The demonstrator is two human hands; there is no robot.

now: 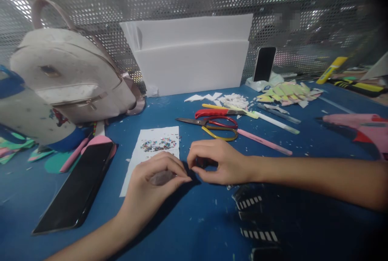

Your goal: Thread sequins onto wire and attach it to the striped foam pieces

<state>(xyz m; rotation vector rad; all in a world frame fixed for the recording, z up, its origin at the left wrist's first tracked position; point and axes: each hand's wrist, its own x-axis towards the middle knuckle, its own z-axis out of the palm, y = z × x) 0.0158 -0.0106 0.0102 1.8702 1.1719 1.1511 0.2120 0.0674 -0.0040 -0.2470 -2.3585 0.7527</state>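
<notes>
My left hand (154, 180) rests on the blue table (194, 220) at the lower right corner of a white paper sheet (142, 160), fingers curled and pinched on something small that I cannot make out. My right hand (216, 162) lies just to its right, fingers curled in a pinch over a small dark thing that I cannot name. The two hands' fingertips almost touch. A little heap of coloured glitter bits (158, 144) lies on the upper part of the sheet.
A black phone (75, 186) lies left of the sheet, beside a white backpack (69, 75). Behind the hands lie scissors (212, 123), pens (263, 142), paper scraps (233, 100), a foam board (190, 57), a propped phone (264, 64). A pink glue gun (357, 125) lies right.
</notes>
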